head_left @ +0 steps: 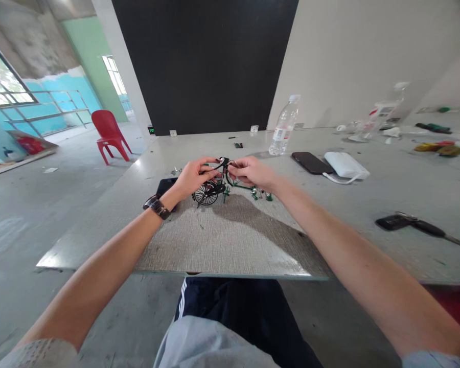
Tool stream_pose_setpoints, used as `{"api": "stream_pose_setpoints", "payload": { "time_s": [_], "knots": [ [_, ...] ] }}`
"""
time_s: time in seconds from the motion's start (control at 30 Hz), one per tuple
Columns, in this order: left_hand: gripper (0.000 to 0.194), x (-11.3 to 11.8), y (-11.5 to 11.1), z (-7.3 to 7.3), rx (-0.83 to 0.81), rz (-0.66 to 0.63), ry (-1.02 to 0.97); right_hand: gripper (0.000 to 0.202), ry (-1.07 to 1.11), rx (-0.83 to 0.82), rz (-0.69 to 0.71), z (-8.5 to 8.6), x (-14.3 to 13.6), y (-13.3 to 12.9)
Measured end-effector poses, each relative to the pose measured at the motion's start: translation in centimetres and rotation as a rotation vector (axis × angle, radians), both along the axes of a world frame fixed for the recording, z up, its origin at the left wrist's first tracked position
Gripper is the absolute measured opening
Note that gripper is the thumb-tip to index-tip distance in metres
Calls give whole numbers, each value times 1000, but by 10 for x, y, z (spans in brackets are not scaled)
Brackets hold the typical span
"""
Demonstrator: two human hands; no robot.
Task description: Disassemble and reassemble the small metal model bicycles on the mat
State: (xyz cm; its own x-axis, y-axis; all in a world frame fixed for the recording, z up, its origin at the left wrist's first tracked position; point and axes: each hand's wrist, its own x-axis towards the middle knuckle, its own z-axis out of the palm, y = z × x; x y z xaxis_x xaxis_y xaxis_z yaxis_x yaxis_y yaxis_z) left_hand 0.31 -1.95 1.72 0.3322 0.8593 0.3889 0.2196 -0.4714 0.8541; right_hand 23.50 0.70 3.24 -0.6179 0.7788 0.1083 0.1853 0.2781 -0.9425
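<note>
A small black model bicycle [207, 195] stands on the table in front of me, its spoked rear wheel showing below my left hand. My left hand [197, 176] is closed, with thumb and fingers pinching the bicycle near the saddle and frame. From the other side, my right hand [251, 171] is closed on its front part, close to the dark handlebar [224, 161]. My fingers hide much of the frame and front end, so the exact parts gripped are unclear. Small green parts [255, 192] lie on the table below my right hand.
Partly behind my left wrist is a dark phone-like object [166, 186]. To the right are a water bottle [284, 128], a black phone [311, 163], a white power bank [345, 165] with a cable, and a car key [393, 221]. A red chair [109, 134] stands beyond the table's left side.
</note>
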Motion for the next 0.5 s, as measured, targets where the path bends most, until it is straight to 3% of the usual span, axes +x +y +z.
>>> {"api": "stream_pose_setpoints", "payload": {
  "time_s": [0.3,0.5],
  "knots": [
    [49,-3,-4,5,32,-48,13,30,80,-123,14,2,3,-3],
    [44,-2,-6,6,0,-95,3,27,97,-134,41,-1,2,-3]
  ]
}}
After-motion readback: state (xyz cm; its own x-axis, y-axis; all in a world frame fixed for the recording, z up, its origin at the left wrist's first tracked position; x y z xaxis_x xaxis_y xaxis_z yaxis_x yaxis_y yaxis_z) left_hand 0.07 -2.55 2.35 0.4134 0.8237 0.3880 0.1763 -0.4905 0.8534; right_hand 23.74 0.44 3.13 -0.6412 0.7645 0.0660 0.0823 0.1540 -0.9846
